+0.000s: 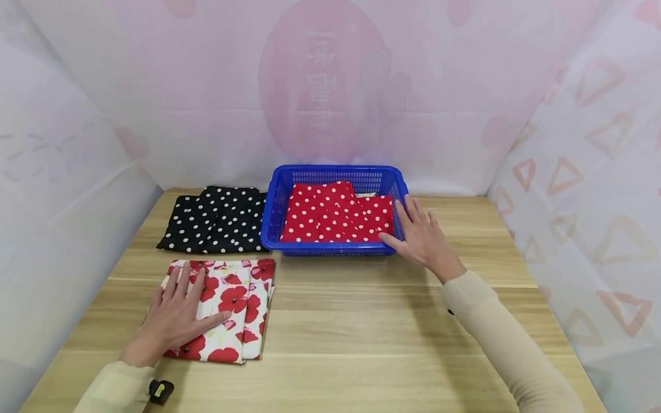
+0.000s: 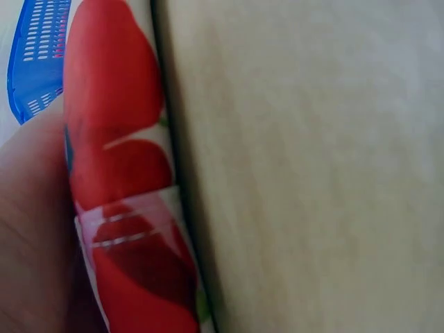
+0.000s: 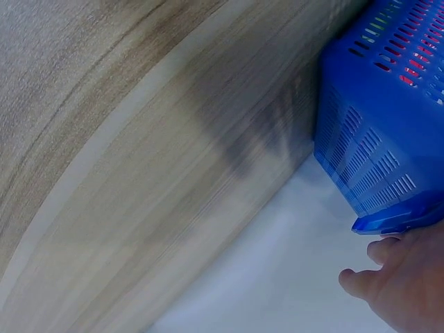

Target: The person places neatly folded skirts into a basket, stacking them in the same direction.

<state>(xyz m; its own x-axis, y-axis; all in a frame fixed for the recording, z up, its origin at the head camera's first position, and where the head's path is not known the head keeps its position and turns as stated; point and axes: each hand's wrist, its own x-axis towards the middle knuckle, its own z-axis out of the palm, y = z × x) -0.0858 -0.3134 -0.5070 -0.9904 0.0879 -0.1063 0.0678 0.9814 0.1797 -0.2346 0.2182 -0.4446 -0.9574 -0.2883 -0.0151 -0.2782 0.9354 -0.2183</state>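
Note:
My left hand (image 1: pixel 178 315) rests with its fingers spread on a folded cloth (image 1: pixel 234 298), white with red flowers, at the front left of the table. In the left wrist view, the edge of that cloth (image 2: pixel 121 83) shows beside part of the hand (image 2: pixel 28 236). My right hand (image 1: pixel 426 241) lies at the right rim of a blue plastic basket (image 1: pixel 335 246), thumb over the front corner and fingers extended. The right wrist view shows the fingers against the rim of the basket (image 3: pixel 395 114). Inside it lies a folded red cloth with white dots (image 1: pixel 330 215).
A folded black cloth with white dots (image 1: pixel 222 221) lies left of the basket, its right end close against it. Pale printed curtains (image 1: pixel 206 115) enclose the back and sides of the wooden table (image 1: pixel 351 327). Something pale peeks out behind the red cloth.

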